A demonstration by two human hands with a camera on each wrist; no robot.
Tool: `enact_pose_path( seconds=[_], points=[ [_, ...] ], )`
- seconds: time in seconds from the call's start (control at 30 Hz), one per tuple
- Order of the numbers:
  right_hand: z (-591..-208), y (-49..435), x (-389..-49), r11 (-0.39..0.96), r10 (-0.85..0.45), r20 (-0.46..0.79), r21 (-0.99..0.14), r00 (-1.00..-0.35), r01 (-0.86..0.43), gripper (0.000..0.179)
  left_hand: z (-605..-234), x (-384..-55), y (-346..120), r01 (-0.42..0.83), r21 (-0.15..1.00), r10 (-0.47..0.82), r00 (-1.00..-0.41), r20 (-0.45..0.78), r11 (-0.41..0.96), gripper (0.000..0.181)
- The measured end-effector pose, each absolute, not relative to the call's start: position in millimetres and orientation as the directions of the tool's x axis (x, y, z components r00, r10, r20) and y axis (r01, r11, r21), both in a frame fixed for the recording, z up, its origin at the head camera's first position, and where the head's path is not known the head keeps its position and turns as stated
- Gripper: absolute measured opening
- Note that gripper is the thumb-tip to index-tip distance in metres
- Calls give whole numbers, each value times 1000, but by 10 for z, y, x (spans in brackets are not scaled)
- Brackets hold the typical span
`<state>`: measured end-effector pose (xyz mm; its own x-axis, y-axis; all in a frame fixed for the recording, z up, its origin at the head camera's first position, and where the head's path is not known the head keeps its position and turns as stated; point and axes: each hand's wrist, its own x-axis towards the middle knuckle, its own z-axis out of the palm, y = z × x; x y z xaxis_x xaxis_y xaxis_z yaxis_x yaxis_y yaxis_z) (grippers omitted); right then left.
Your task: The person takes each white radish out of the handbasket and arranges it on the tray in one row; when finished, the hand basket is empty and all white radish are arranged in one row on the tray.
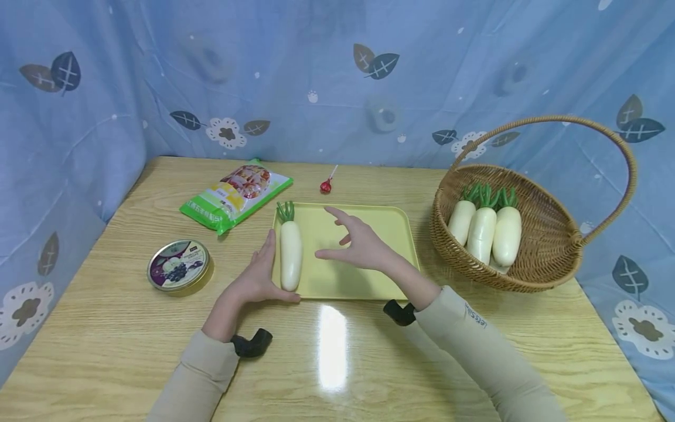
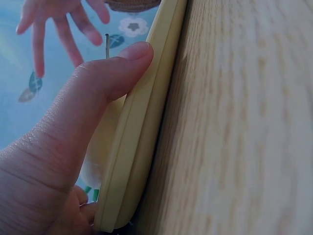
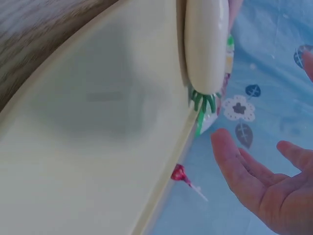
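A yellow rectangular tray (image 1: pixel 327 284) lies on the table, with one white radish (image 1: pixel 291 255) upright along its left side, green stem toward the back. My left hand (image 1: pixel 256 280) rests against the tray's front left corner, fingers along the left rim. In the left wrist view, the thumb (image 2: pixel 134 54) touches the front rim. Over the tray's middle, my right hand (image 1: pixel 358 240) hovers with spread fingers and holds nothing. Several more things stay apart: a wicker basket (image 1: pixel 561 258) at right holds three white radishes (image 1: pixel 481 234) with green tops.
A green and white food packet (image 1: pixel 237 196) lies behind the tray to the left. Nearer on the left stands a round tin (image 1: pixel 179 265). A red lollipop (image 1: pixel 326 186) lies behind the tray. The basket's tall handle (image 1: pixel 630 170) arches at right, and a blue curtain (image 1: pixel 316 76) hangs behind.
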<state>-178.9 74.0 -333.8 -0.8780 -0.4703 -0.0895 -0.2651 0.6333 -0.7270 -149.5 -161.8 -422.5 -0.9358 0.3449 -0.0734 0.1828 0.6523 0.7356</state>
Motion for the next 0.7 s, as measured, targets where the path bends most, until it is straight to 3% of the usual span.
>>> enact_pose_path(
  seconds=[0.43, 0.7],
  points=[
    [-3154, 1096, -1687, 610, -466, 10, -721, -885, -330, 85, -4236, -1501, -1624, 194, 731, 343, -937, -58, 654, 146],
    [-3037, 1270, -1601, 611, -446, 8, -728, -895, -311, 84, -4232, -1492, -1625, 194, 731, 345, -937, -61, 655, 146]
  ],
)
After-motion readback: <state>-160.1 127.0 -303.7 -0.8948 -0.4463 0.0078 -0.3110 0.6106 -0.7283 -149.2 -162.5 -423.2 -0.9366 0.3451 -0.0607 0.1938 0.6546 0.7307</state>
